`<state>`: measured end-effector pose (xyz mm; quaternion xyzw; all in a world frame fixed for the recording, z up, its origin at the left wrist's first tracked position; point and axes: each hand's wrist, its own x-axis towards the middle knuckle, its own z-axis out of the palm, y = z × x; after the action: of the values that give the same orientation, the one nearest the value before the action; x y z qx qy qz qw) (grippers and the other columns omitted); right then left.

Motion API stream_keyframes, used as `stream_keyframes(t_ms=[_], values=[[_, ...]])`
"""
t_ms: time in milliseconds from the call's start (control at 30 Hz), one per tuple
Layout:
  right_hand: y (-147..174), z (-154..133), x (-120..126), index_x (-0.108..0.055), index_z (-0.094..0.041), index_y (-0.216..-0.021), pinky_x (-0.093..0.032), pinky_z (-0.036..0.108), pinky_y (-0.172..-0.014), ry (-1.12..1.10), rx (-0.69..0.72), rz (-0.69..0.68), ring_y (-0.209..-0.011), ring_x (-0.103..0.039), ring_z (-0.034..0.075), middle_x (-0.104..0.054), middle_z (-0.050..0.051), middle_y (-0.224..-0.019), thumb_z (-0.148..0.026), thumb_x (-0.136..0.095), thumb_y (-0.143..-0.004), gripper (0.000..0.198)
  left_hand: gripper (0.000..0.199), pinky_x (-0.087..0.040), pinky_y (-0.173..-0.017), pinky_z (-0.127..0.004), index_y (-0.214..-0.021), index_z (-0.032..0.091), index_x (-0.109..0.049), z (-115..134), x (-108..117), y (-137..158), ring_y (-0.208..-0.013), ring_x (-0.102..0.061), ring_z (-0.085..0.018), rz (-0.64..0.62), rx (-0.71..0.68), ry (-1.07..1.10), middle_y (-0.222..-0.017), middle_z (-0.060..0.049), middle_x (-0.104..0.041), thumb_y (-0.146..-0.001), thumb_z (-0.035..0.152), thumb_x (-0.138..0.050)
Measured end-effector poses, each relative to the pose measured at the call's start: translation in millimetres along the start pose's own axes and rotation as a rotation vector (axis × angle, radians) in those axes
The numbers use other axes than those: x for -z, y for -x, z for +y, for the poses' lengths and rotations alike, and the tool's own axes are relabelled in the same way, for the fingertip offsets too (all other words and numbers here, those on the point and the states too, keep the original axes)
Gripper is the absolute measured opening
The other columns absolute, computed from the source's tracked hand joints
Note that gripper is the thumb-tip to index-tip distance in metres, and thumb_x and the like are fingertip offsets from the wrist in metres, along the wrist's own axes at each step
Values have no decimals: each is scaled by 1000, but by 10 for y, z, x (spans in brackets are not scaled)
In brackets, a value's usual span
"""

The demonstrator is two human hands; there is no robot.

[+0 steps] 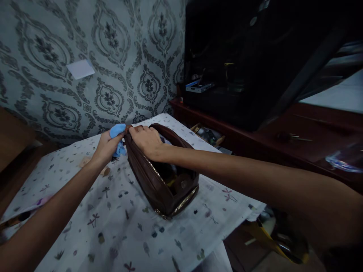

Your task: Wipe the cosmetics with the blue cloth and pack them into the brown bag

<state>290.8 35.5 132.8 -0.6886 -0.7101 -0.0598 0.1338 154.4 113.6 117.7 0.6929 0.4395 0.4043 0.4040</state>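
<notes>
A brown leather bag [141,175] with gold-toothed zippers lies open on the patterned white cloth [121,234]. My left hand [104,147] is closed on a light blue cloth [118,131] at the bag's far left end, and part of that cloth hangs below the fingers. My right hand [147,141] reaches across the bag's opening, its fingers bent over the far left rim. Dark contents show inside the bag, too dim to name, and my right forearm hides some of the opening.
Small tan pieces [104,171] lie beside my left forearm. A large black television [241,56] stands on a dark red cabinet [283,151] at the right. Behind the table is a patterned wall [113,56] with a white paper [81,69]. A brown box [14,139] stands at left.
</notes>
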Motion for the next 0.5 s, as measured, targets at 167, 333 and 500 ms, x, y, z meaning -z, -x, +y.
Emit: stream_keyframes(t_ms=[167,333,500], values=[[-31,18,17,-62,-14,-120,-52,41,-96,-84,17,-40,-122,-60,28,-66,16,-128,-13,-38,-99,32,36,-40,-36,-21,-81,18,-61,-133,-36,-28,-43,-49,-12,-24,-81,5,-55,4,-51,-68,50,-71],[34,119,92,-58,-16,-122,-54,41,-90,-196,60,-94,-118,-63,29,-65,17,-130,-13,-45,-93,32,38,-40,-38,-21,-93,19,-61,-141,-21,50,-42,-47,-11,-52,-44,-18,-60,5,-51,-76,51,-67],[86,303,169,-60,-16,-116,-52,28,-85,-311,197,-138,-111,-65,24,-67,12,-125,-14,-66,-78,39,40,-56,-62,-28,-101,18,-63,-204,38,180,-70,-64,-19,-24,-185,-81,-76,-2,-65,-79,52,-63]])
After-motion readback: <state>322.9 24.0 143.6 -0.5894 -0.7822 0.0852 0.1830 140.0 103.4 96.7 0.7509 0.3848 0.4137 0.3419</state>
